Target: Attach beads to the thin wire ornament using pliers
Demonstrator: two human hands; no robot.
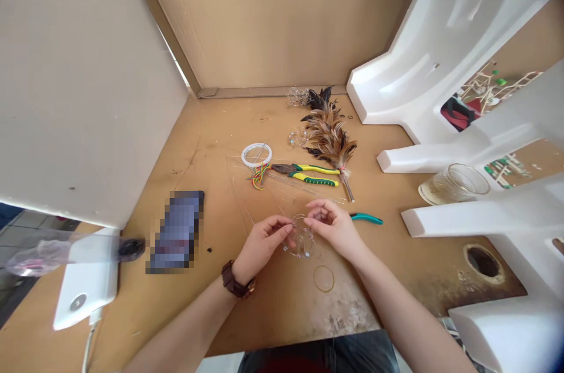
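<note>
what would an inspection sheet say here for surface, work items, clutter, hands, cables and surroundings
Surface: brown tabletop, stained near the front edge.
Work items: beaded wire piece, held; yellow-green pliers lying beyond it.
Clutter: blurred rectangular device, feather duster, thin yellow loop, clear glass.
Hands: left hand and right hand both pinch the beaded wire piece.
Cables: white cable plugged into a white box at left.
Surroundings: pale panel left, brown panel behind, white molded structure right.

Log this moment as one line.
left hand: holding beaded wire ring | right hand: at same ring | nearby: yellow-green pliers, feathers
</note>
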